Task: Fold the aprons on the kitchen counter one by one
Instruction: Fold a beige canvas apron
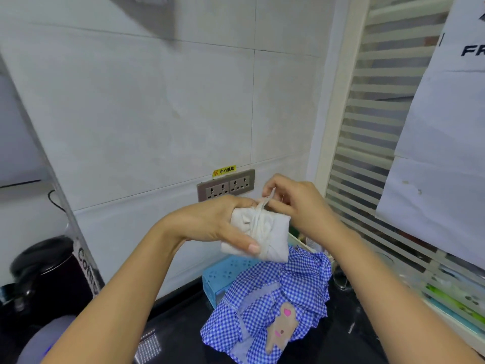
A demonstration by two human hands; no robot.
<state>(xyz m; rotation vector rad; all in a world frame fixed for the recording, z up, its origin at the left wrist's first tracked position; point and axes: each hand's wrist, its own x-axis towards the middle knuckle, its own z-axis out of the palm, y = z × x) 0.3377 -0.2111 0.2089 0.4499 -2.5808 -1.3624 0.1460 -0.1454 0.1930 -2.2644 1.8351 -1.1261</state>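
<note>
A white apron [273, 232] is folded into a small tight bundle, held in the air above the counter. My left hand [220, 222] grips the bundle from the left, thumb across its front. Its white strap [258, 219] is wound around the bundle's middle. My right hand [296, 198] pinches the strap's free end just above the bundle. Below lies a blue-and-white checked apron [275, 300] with a tan bear patch, crumpled on the dark counter [341, 337].
A light blue perforated basket [223, 274] sits behind the checked apron against the tiled wall. A wall socket strip [225, 187] is behind my hands. A black kettle [44, 269] stands at the left. A window with blinds [372, 143] is at the right.
</note>
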